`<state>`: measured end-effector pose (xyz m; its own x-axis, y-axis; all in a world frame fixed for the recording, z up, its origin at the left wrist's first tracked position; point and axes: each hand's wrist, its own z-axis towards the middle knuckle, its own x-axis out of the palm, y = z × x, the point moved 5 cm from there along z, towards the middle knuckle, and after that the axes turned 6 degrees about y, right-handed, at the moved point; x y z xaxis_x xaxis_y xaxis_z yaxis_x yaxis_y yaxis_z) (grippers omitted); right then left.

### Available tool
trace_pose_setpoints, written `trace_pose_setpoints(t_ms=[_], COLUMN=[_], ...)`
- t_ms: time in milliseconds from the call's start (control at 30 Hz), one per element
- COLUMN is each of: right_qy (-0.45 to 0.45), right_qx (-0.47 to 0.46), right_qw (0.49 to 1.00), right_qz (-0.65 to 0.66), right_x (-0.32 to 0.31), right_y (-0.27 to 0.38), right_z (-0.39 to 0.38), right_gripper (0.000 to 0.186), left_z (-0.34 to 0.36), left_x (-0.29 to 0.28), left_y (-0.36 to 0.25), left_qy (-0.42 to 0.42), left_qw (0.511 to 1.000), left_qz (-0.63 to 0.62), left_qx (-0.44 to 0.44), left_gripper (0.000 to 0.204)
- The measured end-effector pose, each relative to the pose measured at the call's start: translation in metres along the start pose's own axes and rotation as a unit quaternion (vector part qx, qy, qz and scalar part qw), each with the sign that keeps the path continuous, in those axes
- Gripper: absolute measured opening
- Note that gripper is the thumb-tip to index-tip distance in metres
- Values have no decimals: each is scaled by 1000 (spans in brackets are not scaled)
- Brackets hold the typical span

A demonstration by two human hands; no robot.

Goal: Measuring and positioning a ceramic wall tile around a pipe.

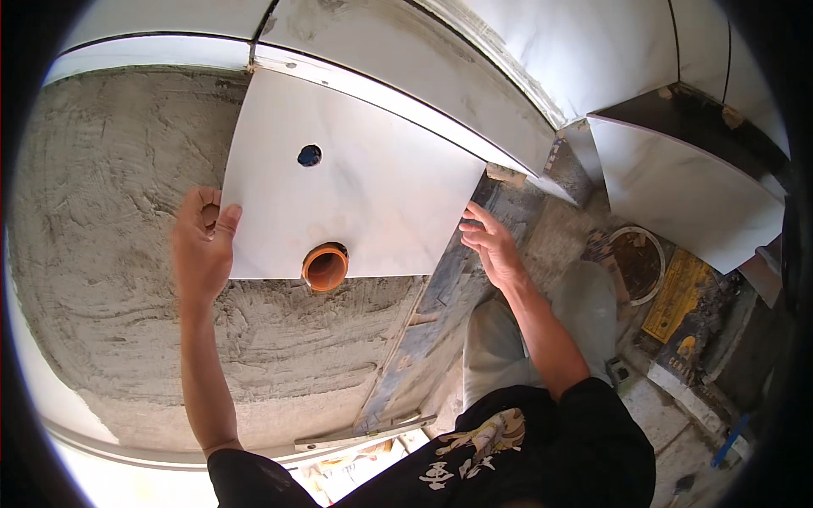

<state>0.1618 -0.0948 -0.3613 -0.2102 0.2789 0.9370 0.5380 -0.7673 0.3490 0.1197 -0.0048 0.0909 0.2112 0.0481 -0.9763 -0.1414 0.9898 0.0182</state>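
Observation:
A white marbled tile (364, 186) lies against the grey mortar surface (110, 169). Its small round hole (309, 156) shows something dark blue inside. An orange pipe end (325, 267) sticks out through a cutout at the tile's lower edge. My left hand (206, 241) grips the left edge, thumb on the face and fingers curled behind. At the opposite edge is my right hand (494, 250), its fingers loosely bent and apart. The fingertips are at the tile's edge; whether they press on it is hard to tell.
White tiles (406, 59) with dark joints run along the top. At right stand a leaning cut tile (686, 186), a round bucket (637, 264) of brownish material and a yellow flat piece (673, 292). A long level-like bar (364, 437) lies along the lower edge of the mortar.

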Motion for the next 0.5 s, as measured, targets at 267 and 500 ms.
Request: trace_pose_setpoints(t_ms=[267, 500], right_qy=[-15, -7], right_qx=[-2, -74], right_qw=[1000, 992], right_qz=[-3, -105], right_x=[-3, 7], right_y=[1, 28], right_z=[2, -7], right_gripper=[69, 46], left_z=[-5, -61], left_x=[13, -15], left_y=[-27, -40], left_qy=[108, 81], left_qw=[992, 993], left_qz=[-69, -88], left_qx=[20, -2], left_gripper=[43, 44])
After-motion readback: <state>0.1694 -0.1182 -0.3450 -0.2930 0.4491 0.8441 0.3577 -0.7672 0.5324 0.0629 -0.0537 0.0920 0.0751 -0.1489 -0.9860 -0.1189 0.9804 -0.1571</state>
